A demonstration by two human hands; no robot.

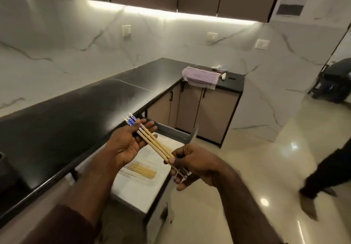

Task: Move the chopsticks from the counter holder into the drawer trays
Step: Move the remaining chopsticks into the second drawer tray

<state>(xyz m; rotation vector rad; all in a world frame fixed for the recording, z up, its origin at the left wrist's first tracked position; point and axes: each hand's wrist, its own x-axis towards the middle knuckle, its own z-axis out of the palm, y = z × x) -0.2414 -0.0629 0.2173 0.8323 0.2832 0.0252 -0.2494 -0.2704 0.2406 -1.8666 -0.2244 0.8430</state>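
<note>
Both my hands hold a small bundle of wooden chopsticks (156, 145) with blue-and-white patterned ends, above the open drawer (152, 192). My left hand (129, 143) curls its fingers round the patterned end, palm up. My right hand (188, 166) pinches the thin end between thumb and fingers. In the drawer's white tray several plain wooden chopsticks (141, 170) lie side by side. The counter holder is not clearly in view; a dark object (2, 166) shows at the left edge.
The black counter (66, 122) runs along the left and turns right at the back, where a striped towel (200, 77) hangs over its edge. Another person's leg and foot (322, 177) stand on the glossy floor to the right.
</note>
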